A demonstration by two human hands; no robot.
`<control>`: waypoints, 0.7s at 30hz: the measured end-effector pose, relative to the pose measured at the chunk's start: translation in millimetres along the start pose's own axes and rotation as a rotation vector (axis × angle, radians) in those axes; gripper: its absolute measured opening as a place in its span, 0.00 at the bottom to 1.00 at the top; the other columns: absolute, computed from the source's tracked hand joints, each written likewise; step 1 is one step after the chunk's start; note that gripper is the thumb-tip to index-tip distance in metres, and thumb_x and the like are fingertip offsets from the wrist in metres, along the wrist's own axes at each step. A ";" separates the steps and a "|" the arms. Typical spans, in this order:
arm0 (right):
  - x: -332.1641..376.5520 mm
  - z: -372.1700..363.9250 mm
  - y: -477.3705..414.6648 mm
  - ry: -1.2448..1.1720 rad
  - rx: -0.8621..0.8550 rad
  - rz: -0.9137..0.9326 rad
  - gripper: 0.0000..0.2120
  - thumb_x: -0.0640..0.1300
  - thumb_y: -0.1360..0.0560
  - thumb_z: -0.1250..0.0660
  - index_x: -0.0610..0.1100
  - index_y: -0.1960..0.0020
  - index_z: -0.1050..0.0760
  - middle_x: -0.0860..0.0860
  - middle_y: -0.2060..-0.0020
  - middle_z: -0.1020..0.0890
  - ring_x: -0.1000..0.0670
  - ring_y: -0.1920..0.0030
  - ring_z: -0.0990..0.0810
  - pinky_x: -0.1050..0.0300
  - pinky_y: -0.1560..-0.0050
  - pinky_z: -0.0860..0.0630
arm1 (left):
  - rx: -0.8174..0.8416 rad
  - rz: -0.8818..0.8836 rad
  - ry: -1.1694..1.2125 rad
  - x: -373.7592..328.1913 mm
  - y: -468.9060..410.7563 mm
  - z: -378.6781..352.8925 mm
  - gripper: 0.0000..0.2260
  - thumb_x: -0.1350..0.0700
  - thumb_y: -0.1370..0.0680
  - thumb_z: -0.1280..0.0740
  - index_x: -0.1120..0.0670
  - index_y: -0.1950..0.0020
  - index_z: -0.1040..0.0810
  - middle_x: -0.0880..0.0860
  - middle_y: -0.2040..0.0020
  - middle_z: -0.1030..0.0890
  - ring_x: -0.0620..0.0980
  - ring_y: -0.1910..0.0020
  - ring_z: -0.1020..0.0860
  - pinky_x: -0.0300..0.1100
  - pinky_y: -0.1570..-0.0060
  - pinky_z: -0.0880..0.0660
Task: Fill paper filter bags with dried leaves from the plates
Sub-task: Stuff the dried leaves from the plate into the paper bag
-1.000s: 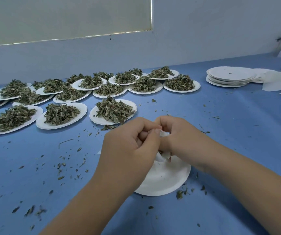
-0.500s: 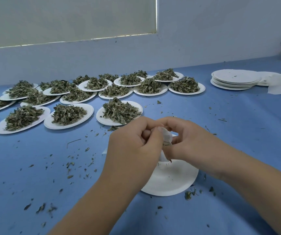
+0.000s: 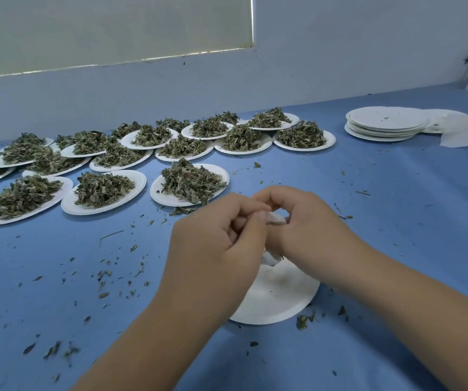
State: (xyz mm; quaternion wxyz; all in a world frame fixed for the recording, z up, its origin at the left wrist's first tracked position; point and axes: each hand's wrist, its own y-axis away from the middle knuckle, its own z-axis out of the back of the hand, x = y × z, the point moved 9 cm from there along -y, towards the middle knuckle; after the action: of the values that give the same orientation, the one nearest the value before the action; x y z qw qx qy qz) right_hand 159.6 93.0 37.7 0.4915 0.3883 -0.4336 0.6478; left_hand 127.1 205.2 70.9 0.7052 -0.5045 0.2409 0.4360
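Both hands meet above a bare white paper plate (image 3: 281,300) near the table's front. My left hand (image 3: 216,244) and my right hand (image 3: 309,230) each pinch a small white paper filter bag (image 3: 276,218); its top shows between my fingers and its bottom (image 3: 271,258) peeks out below my hands. What the bag holds is hidden. The nearest plate of dried leaves (image 3: 190,183) lies just beyond my left hand. Several more heaped plates (image 3: 100,190) spread across the left and back.
A stack of bare white plates (image 3: 385,124) sits at the back right, with loose white filter paper (image 3: 467,132) beside it. Leaf crumbs (image 3: 105,277) litter the blue table (image 3: 396,207). A pale wall runs close behind the plates.
My hands stay closed on the bag and have lifted it slightly above the plate. The camera view shifted a little, moving the plates rightward in frame.
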 end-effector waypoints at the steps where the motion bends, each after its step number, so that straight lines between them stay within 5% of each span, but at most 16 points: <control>1: -0.5 0.4 0.4 -0.035 0.020 -0.008 0.06 0.40 0.28 0.31 0.51 0.56 0.21 0.55 0.62 0.20 0.56 0.71 0.22 0.67 0.69 0.28 | -0.008 0.022 0.010 1.6 -0.8 1.4 0.10 0.62 0.25 0.33 0.48 0.60 0.17 0.41 0.76 0.23 0.36 0.76 0.26 0.23 0.74 0.36; 4: -3.3 2.1 0.0 -0.107 0.043 -0.041 0.04 0.41 0.26 0.31 0.50 0.55 0.20 0.51 0.58 0.18 0.51 0.65 0.17 0.64 0.63 0.24 | -0.025 0.058 0.018 5.4 -1.9 3.5 0.10 0.59 0.25 0.33 0.46 0.60 0.17 0.45 0.72 0.21 0.38 0.75 0.26 0.26 0.75 0.34; 11: -11.5 -3.1 1.0 -0.194 0.082 -0.142 0.11 0.28 0.29 0.36 0.43 0.62 0.23 0.50 0.73 0.20 0.54 0.73 0.22 0.65 0.71 0.25 | 0.026 0.007 -0.031 2.3 1.1 -7.9 0.09 0.62 0.25 0.32 0.50 0.58 0.16 0.46 0.74 0.24 0.38 0.74 0.28 0.25 0.73 0.36; 16: -7.8 0.0 -2.5 0.015 -0.004 -0.104 0.13 0.28 0.34 0.38 0.46 0.67 0.27 0.52 0.77 0.24 0.54 0.78 0.27 0.63 0.76 0.31 | 0.068 -0.056 -0.035 -6.1 2.4 -12.4 0.08 0.65 0.25 0.32 0.53 0.57 0.17 0.41 0.74 0.22 0.34 0.74 0.25 0.22 0.71 0.35; 21: -12.5 -1.9 -4.3 0.125 -0.031 -0.132 0.11 0.31 0.32 0.39 0.46 0.66 0.29 0.49 0.73 0.22 0.50 0.77 0.24 0.56 0.75 0.24 | 0.060 -0.060 -0.015 -6.8 0.5 -10.4 0.09 0.65 0.24 0.32 0.52 0.58 0.17 0.41 0.75 0.25 0.36 0.75 0.27 0.23 0.73 0.35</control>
State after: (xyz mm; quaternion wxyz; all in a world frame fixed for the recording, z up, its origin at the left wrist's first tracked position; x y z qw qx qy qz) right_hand 166.3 91.6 26.2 0.5652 0.3675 -0.3855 0.6301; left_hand 124.3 193.2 72.0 0.7347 -0.4866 0.2333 0.4111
